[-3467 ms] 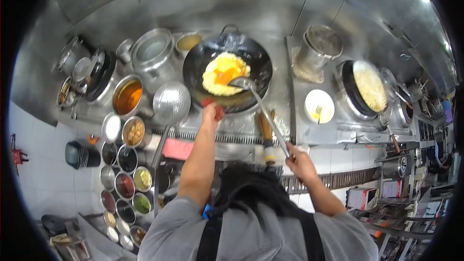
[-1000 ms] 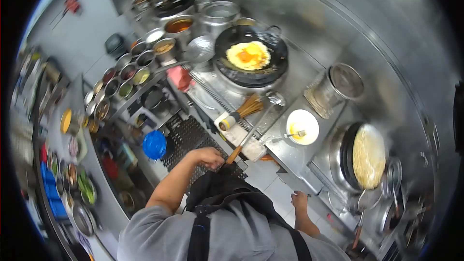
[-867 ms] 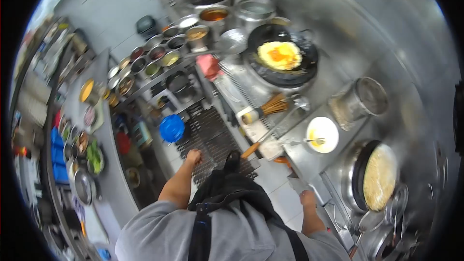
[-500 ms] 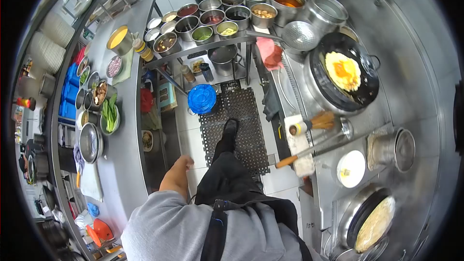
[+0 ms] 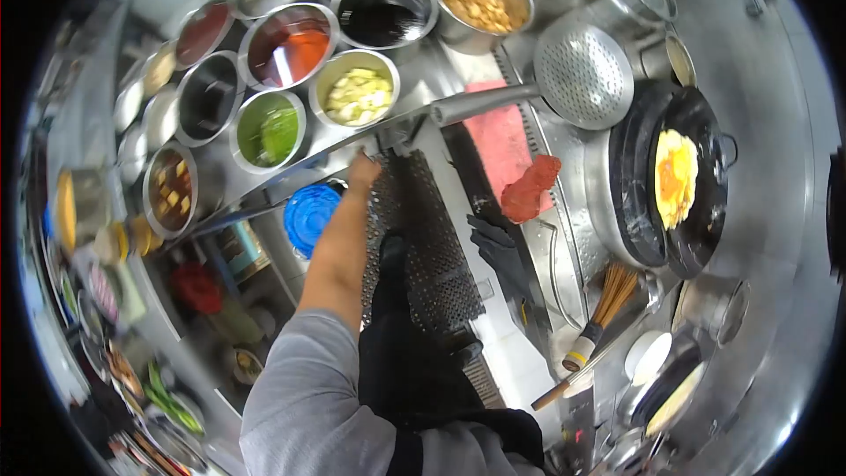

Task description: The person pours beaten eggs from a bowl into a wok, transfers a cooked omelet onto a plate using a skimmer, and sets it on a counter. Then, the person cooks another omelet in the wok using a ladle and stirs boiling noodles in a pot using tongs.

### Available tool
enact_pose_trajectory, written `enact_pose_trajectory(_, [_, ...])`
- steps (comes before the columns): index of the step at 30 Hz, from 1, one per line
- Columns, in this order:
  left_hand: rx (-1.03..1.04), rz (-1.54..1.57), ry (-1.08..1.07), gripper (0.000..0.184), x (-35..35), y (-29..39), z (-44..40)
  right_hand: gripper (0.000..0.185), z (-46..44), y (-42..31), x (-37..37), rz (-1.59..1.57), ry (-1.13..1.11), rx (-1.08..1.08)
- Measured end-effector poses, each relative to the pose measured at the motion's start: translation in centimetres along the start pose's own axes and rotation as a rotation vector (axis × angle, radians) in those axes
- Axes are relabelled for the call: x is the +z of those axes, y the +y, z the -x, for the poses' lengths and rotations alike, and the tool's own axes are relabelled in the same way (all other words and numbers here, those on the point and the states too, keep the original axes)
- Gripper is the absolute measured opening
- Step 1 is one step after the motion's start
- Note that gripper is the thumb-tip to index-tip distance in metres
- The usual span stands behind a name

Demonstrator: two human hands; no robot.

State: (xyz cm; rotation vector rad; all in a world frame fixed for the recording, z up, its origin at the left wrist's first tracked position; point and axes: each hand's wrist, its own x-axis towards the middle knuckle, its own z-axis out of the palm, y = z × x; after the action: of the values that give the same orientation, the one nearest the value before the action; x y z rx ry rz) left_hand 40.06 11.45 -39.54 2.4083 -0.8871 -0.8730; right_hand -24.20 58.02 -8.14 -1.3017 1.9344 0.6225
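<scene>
My left arm reaches forward, and my left hand is at the front edge of the metal counter, below the bowl of pale yellow chopped pieces. Its fingers are small and blurred, so I cannot see whether they hold anything. Beside my forearm, down at the left, is a blue-covered round container. Above the hand, a bowl of green contents stands on the counter. My right hand does not show in this view.
A perforated ladle lies across the counter, its handle jutting over the edge. On the right, a black wok holds cooked egg. A bamboo brush rests by a wooden-handled tool. Below is a black perforated mat.
I have moved closer to the counter of bowls, and the view has turned. My left hand has gone from hanging low at my side to reaching forward at the counter's edge.
</scene>
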Motion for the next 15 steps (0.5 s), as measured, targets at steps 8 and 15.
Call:
enact_pose_trajectory(8, [0.197, -0.618, -0.321, 0.033, 3.5, 4.0, -9.8, 0.022, 3.1, -7.8, -1.6, -0.205, -0.022, 0.165])
enact_pose_trajectory(15, [0.409, -0.565, 0.049, 0.03, 3.0, 2.8, -8.4, 0.026, 1.8, -13.0, -5.8, -0.069, -0.083, 0.251])
